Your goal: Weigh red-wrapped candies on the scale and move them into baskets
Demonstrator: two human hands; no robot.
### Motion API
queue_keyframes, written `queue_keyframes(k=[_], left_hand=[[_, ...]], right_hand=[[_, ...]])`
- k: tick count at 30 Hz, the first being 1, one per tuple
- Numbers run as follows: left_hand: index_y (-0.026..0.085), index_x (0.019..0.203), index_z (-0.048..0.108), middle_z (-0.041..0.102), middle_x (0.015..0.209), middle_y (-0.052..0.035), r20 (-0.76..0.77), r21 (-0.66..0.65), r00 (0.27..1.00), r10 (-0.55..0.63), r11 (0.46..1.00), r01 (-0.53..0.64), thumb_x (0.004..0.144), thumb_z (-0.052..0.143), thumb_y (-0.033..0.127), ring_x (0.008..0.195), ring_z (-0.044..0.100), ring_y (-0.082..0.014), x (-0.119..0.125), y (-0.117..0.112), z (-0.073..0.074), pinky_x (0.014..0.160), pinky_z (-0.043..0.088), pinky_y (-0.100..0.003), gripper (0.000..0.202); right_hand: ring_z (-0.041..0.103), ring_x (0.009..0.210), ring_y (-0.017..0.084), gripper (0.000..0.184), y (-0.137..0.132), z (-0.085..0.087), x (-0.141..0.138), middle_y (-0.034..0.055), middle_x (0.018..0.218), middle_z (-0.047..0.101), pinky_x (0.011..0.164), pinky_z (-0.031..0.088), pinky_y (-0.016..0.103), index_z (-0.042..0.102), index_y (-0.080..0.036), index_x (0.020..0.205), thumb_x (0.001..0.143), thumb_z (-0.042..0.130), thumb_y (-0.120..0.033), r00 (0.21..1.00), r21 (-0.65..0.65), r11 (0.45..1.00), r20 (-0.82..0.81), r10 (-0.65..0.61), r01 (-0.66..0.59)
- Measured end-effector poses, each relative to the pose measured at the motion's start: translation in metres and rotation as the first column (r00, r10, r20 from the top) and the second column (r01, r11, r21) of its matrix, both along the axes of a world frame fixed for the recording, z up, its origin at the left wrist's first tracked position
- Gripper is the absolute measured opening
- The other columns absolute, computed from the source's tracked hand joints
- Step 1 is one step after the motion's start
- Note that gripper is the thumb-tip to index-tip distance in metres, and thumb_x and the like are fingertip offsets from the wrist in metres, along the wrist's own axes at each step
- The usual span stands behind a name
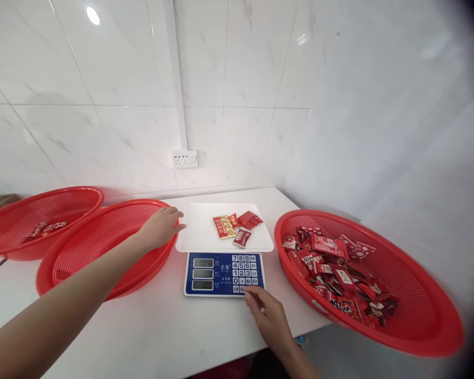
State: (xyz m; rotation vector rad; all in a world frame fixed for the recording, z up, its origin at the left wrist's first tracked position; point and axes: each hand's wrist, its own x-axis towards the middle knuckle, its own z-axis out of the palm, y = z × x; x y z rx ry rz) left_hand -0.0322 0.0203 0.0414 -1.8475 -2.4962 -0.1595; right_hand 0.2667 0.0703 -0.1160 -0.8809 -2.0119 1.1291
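My left hand hovers over the right rim of the middle red basket, fingers stretched toward the white weighing tray, holding nothing. My right hand rests at the front right corner of the blue digital scale, fingertips touching the keypad's lower edge. A few red snack packets lie on the tray.
A large red basket at the right holds several red wrapped snacks and overhangs the white table. A third red basket at the far left holds a few packets. A wall socket sits on the tiled wall behind.
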Motion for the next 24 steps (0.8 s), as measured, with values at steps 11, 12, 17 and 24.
queue_keyframes(k=[11,12,17,24], left_hand=[[0.016,0.125,0.045,0.051,0.124,-0.0121,0.17,-0.04,0.972,-0.162,0.984,0.171,0.083,0.054,0.045,0.115,0.048,-0.027,0.062,0.101,-0.041,0.095,0.038,-0.05,0.052],[0.017,0.124,0.046,0.052,0.122,-0.0111,0.187,-0.026,0.971,-0.15,0.987,0.158,0.083,0.054,0.043,0.11,0.051,-0.0257,0.062,0.103,-0.042,0.092,0.041,-0.049,0.049],[0.018,0.124,0.042,0.052,0.116,-0.0097,0.286,0.099,0.953,-0.096,0.993,0.071,0.077,0.062,0.028,0.089,0.059,-0.0177,0.054,0.089,-0.037,0.076,0.051,-0.033,0.052],[0.024,0.117,0.049,0.052,0.116,-0.0044,0.315,0.255,0.948,-0.035,0.966,-0.05,0.077,0.049,0.02,0.099,0.058,-0.0175,0.009,0.015,0.0,0.086,0.048,-0.027,0.041]], right_hand=[[0.054,0.107,0.027,0.032,0.072,0.101,-0.078,0.0121,0.118,0.058,0.081,0.044,0.036,0.058,-0.018,0.115,0.085,0.051,-0.028,0.884,0.393,0.916,0.454,-0.116,-0.082],[0.054,0.108,0.028,0.032,0.074,0.099,-0.079,0.013,0.117,0.059,0.081,0.044,0.036,0.059,-0.017,0.114,0.083,0.053,-0.026,0.878,0.39,0.917,0.465,-0.111,-0.091],[0.057,0.103,0.026,0.033,0.079,0.089,-0.078,0.013,0.112,0.062,0.083,0.043,0.034,0.061,-0.016,0.111,0.079,0.052,-0.013,0.866,0.357,0.926,0.494,-0.076,-0.123],[0.06,0.096,0.024,0.026,0.094,0.093,-0.071,0.0086,0.099,0.066,0.086,0.044,0.039,0.065,-0.019,0.098,0.086,0.042,-0.015,0.957,0.275,0.96,0.289,-0.038,-0.045]])
